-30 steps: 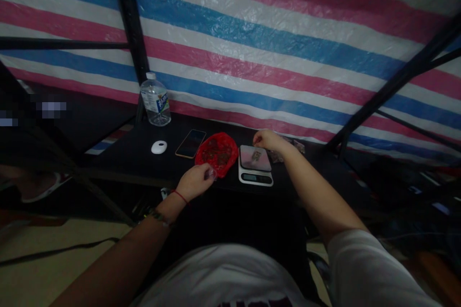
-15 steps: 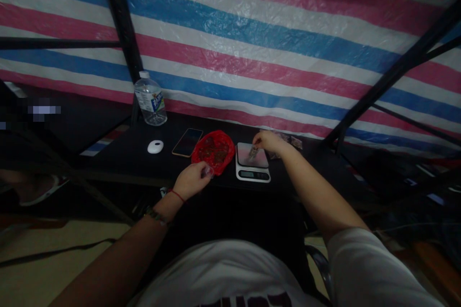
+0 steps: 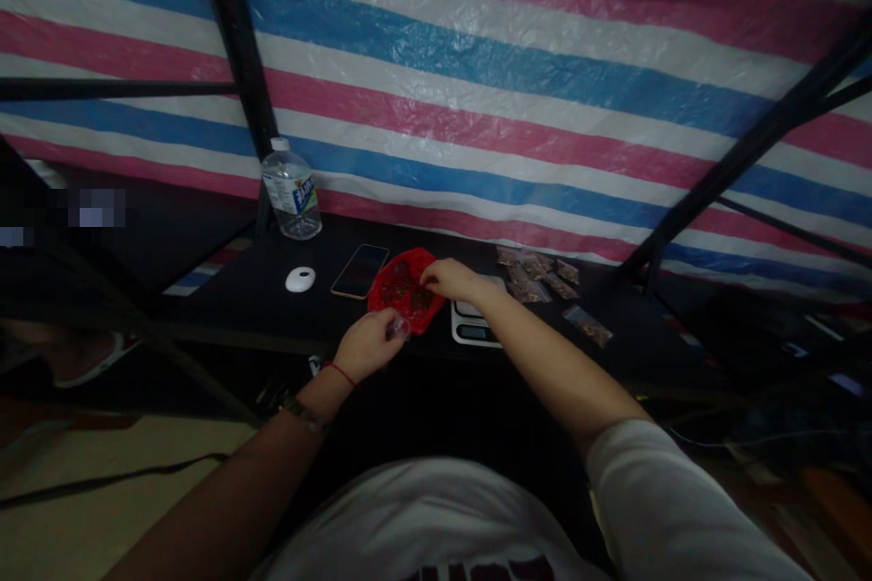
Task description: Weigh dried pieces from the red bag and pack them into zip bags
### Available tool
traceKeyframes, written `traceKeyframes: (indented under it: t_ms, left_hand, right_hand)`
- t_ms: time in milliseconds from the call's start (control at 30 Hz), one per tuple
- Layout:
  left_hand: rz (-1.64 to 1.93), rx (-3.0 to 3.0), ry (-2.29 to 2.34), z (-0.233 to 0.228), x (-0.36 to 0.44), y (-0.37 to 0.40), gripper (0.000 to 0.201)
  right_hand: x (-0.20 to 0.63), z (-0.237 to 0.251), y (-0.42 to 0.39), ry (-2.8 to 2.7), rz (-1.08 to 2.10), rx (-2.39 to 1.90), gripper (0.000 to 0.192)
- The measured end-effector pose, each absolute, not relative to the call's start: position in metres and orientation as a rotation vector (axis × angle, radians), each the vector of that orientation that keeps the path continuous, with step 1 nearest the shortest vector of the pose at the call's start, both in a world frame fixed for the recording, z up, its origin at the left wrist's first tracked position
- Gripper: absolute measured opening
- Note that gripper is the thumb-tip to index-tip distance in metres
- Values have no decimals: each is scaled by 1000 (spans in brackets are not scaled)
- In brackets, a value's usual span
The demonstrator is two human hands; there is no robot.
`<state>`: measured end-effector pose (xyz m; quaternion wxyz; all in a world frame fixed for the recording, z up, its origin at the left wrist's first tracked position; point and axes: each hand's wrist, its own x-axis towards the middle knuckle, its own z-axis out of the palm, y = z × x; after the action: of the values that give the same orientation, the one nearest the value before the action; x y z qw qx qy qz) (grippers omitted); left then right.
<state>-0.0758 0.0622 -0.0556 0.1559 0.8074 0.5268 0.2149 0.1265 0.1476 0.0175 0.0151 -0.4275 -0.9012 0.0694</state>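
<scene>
Head view, table: the dark table [image 3: 272, 309] runs across the middle of the frame, with the striped tarp [image 3: 477, 64] behind it; you work at its near edge, just left of centre.
Red bag: the red bag [image 3: 399, 290] lies open at the centre of the frame, dark pieces inside; I judge you'd do well to pinch only a few pieces at a time and lift straight up, so the thin plastic doesn't drag.
Scale: the scale [image 3: 470, 329] sits just right of the red bag, partly hidden by your forearm; keep your arm off its platform, I'd say, so the reading stays true.
Right hand: your right hand [image 3: 442, 278] reaches across over the bag's right rim, wrist bent down, fingertips drawn together inside it; whether they grip a piece, you cannot tell.
Left hand: your left hand [image 3: 368, 343] rests at the bag's lower edge, fingers curled round a small clear bag [image 3: 397, 327].
Packets: small filled packets [image 3: 538, 277] lie right of the scale.
</scene>
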Motion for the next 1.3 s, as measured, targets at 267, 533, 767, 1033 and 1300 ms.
traceKeyframes:
  t_ms: [267,533,767,1033,1300]
  left_hand:
    - [652,2327,1462,-56,-77,62,17]
    - [620,2334,1485,-56,-76,64,17]
    - [598,2338,1493,-52,-75,62,19]
    - [633,2357,1456,-52,-76,61,18]
    - [659,2378,1447,-55,-74,59,16]
  right_hand:
    - [114,7,156,-2988,305,-1555,27]
    - [117,5,161,-3049,247,-1630,32]
    - [112,8,156,-3149,156,-1699,35]
    - [103,13,151,-3176,126,-1732,37]
    - [106,6,171,-3087,143,-1515,30]
